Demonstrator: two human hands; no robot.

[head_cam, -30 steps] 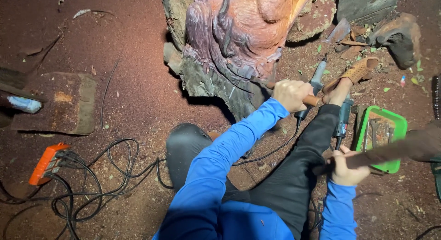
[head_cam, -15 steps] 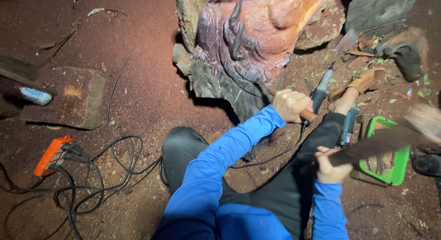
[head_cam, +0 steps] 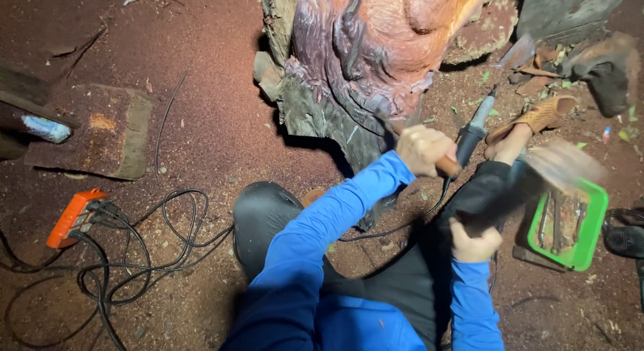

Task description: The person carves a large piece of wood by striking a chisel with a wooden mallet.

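- The left hand (head_cam: 422, 149) is clamped on the wooden handle of a chisel (head_cam: 402, 133), whose blade end rests against the dark lower part of the carved wood sculpture (head_cam: 376, 62), just above the knuckles.
- The right hand (head_cam: 475, 242) is closed around the handle of a mallet (head_cam: 560, 166); its head is blurred with motion, up and to the right of the chisel, above the green tray (head_cam: 594, 240) of tools.
- Likely trouble: the chisel handle pokes out only a little past the left fist, so a mallet blow landing off line could catch the fingers — the gap between target and knuckles looks small.
- A glancing strike could also skid the blade across the carving and gouge finished detail.
- A power tool (head_cam: 473, 129) and its cable lie just beside the left hand, on the sawdust-covered floor (head_cam: 221, 123) — a slipped blade might nick the cord.
- A bare foot in a woven sandal (head_cam: 537, 116) sits near the mallet's swing.
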